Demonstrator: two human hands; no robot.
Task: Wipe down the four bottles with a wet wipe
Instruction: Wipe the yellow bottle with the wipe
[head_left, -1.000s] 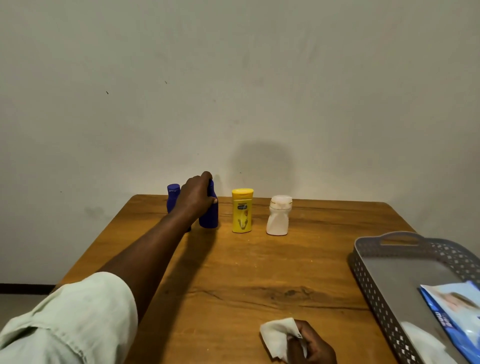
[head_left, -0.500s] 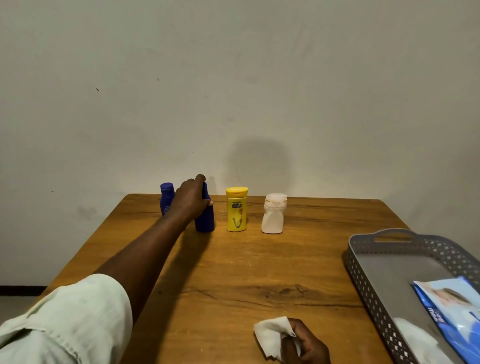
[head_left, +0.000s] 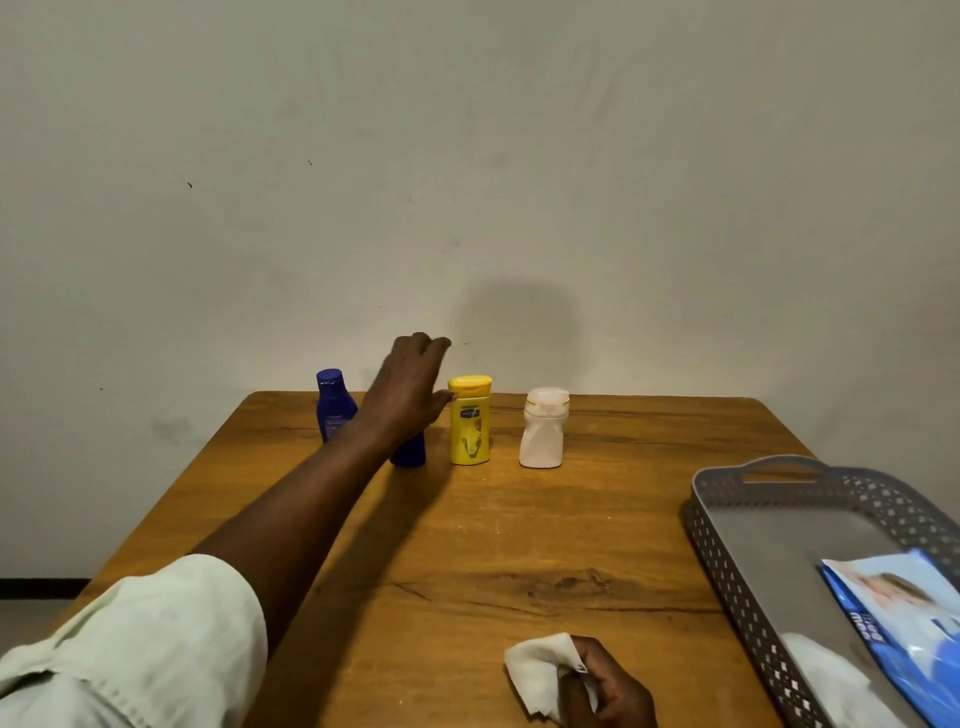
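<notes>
Surface (head_left: 467, 545): wooden, orange-brown, dark grain cracks, set against a plain off-white wall (head_left: 467, 156).

Left hand (head_left: 410, 389): grip loose, fingers relaxed and holding nothing, raised over the far row; its thumb is at the yellow bottle's cap.

Bottles, all upright: second blue bottle (head_left: 409, 452) directly beneath that grip, mostly hidden; first blue bottle (head_left: 334, 405) left of it; yellow bottle (head_left: 469, 420) just right; white bottle (head_left: 543, 428) further right.

Right hand (head_left: 605, 686): near edge, grip closed around a crumpled white wet wipe (head_left: 535, 675).

Grey perforated tray (head_left: 769, 488): right of that grip, containing a blue wipes packet (head_left: 904, 618).
</notes>
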